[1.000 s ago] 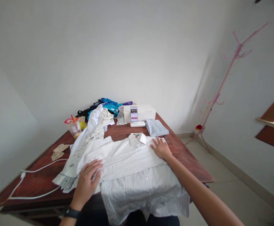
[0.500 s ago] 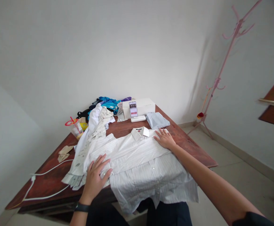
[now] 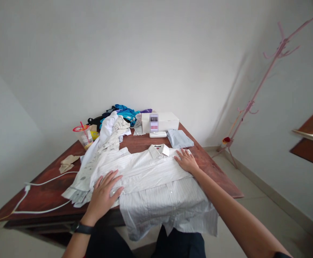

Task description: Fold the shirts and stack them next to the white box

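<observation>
The left hand [image 3: 104,193] and right hand [image 3: 186,161] lie flat, fingers spread, on a striped shirt [image 3: 156,195] whose hem hangs off the near edge of the brown desk [image 3: 208,170]. A pale wall [image 3: 151,53] rises behind; a pink rack [image 3: 266,75] stands right. The clear cup [image 3: 83,137] holds a straw and something yellowish; the contents of the white box [image 3: 169,122] are hidden.

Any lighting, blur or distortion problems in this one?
Head view: soft, even light, the shirt's stripes readable; coat rack slanting, likely wide-angle distortion, with a faint shadow on the wall beside it; phone screen pixelated; top right corner darkened.
</observation>
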The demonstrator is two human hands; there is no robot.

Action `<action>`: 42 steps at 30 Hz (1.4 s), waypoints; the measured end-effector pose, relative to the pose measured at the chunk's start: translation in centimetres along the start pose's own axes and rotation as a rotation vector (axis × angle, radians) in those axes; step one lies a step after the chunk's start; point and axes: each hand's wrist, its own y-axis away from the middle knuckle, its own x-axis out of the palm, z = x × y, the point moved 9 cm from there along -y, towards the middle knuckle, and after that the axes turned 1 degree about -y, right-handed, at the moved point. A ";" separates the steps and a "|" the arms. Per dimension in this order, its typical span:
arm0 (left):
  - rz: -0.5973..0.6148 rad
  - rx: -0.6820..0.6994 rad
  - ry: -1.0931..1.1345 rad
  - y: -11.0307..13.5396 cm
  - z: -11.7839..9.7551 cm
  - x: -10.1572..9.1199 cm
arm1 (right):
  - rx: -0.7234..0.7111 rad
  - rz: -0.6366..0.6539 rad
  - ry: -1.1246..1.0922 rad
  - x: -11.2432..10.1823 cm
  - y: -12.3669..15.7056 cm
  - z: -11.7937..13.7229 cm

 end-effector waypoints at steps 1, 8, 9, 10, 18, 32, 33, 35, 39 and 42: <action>0.001 -0.005 0.000 0.0 0.0 0.1 | 0.001 0.005 0.003 0.0 0.0 0.0; -0.002 -0.038 0.023 0.1 0.3 0.3 | 0.020 0.058 0.052 0.1 0.1 0.0; 0.001 -0.041 0.029 0.1 0.3 0.4 | 0.023 0.062 0.048 0.1 0.1 0.0; 0.001 -0.045 0.033 0.1 0.4 0.4 | 0.023 0.064 0.047 0.1 0.1 0.0; -0.286 -0.047 0.105 0.9 -0.6 -3.2 | 0.009 0.062 0.062 0.0 0.2 0.2; -0.385 -0.512 0.052 4.5 6.8 -8.0 | 0.044 0.048 0.024 0.2 0.2 -0.2; -0.358 -0.442 0.000 3.2 6.5 -8.2 | 0.043 0.050 0.026 0.2 0.2 -0.2; -0.253 -0.287 -0.086 0.1 5.5 -7.8 | 0.044 0.053 0.028 0.2 0.3 -0.2; 0.019 -0.135 -0.193 -4.6 5.5 -5.1 | 0.043 0.043 0.009 -0.1 0.5 -0.2; 0.143 -0.195 -0.218 -5.9 7.8 -3.4 | 0.038 0.039 -0.008 -0.2 0.6 -0.2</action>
